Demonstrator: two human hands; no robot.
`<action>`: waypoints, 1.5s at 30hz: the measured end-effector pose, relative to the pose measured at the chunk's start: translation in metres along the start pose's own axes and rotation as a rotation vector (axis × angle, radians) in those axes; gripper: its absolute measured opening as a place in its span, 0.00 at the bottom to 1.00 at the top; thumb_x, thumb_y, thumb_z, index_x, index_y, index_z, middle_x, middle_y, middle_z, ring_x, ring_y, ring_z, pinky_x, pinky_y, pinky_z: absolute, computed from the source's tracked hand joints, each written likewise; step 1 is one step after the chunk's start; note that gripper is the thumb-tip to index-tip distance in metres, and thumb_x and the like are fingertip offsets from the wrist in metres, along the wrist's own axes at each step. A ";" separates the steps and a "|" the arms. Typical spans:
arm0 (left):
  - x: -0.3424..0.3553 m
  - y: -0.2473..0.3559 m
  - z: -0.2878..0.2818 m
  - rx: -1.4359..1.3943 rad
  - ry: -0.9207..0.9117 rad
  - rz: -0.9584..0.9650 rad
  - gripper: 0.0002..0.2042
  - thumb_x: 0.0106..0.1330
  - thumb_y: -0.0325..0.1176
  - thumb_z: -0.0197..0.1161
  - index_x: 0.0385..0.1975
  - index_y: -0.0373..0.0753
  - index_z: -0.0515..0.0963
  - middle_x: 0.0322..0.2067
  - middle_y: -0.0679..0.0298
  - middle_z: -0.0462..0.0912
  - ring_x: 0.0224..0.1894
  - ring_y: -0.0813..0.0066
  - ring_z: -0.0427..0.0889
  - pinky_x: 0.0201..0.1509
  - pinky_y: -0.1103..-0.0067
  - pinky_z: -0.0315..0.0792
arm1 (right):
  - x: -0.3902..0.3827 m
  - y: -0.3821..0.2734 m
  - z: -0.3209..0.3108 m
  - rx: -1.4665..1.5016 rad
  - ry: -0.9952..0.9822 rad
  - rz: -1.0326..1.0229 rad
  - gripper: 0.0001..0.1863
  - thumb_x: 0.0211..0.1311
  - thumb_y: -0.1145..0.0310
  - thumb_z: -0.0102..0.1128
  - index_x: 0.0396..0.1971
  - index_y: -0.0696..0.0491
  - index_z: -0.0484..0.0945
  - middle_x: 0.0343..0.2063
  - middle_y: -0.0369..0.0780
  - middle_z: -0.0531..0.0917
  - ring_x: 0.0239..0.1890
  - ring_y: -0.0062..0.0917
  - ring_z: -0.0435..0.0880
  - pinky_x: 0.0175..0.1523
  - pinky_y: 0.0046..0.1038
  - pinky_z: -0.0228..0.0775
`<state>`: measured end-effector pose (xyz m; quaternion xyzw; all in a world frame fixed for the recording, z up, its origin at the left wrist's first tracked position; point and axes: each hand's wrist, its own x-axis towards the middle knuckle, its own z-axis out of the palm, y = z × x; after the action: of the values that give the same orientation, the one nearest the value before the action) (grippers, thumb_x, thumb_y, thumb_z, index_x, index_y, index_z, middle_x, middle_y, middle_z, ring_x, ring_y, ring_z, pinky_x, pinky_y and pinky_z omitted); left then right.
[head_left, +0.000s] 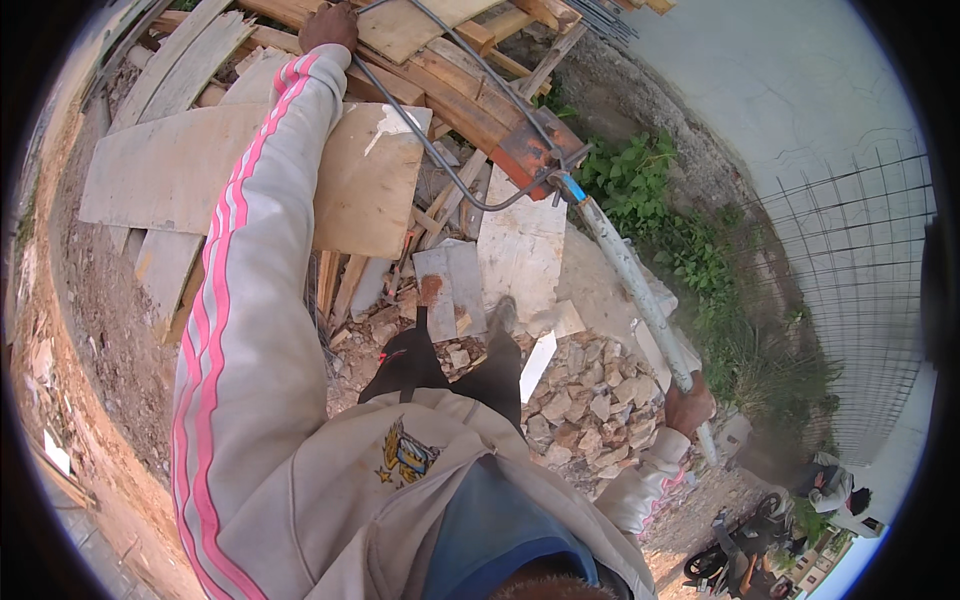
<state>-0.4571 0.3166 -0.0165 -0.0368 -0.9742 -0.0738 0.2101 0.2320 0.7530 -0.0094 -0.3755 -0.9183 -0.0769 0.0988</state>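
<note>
My left hand (328, 28) reaches far forward at the top of the view, closed round one side of a bent grey steel rod (440, 160). The rod forms a long, narrow loop with rounded corners. Its near end lies by an orange-brown block (535, 155) at the end of a wooden beam (445, 95). Low at the right, my right hand (690, 404) is wrapped round a worn, pale metal pipe (632, 280). The pipe slants up to the block, where a blue band (573, 188) circles its upper end, touching or close to the rod.
Plywood sheets (370, 190) and planks lie around the beam. Broken stones (590, 405) are heaped ahead of my body. Green plants (640, 185) grow along a pale wall (800, 80), with wire mesh (850, 270) against it. A motorcycle (735, 550) and another person (835, 495) are at the lower right.
</note>
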 end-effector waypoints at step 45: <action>0.001 0.004 -0.013 -0.081 -0.088 -0.023 0.16 0.65 0.48 0.57 0.47 0.50 0.82 0.51 0.58 0.80 0.55 0.54 0.77 0.57 0.57 0.71 | -0.224 -0.029 -0.137 0.095 -0.272 0.406 0.11 0.43 0.64 0.70 0.24 0.54 0.82 0.21 0.51 0.82 0.28 0.50 0.82 0.33 0.45 0.74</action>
<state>-0.4520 0.3186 -0.0041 -0.0375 -0.9791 -0.1140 0.1644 0.3857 0.5518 0.0681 -0.5541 -0.8315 0.0393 0.0053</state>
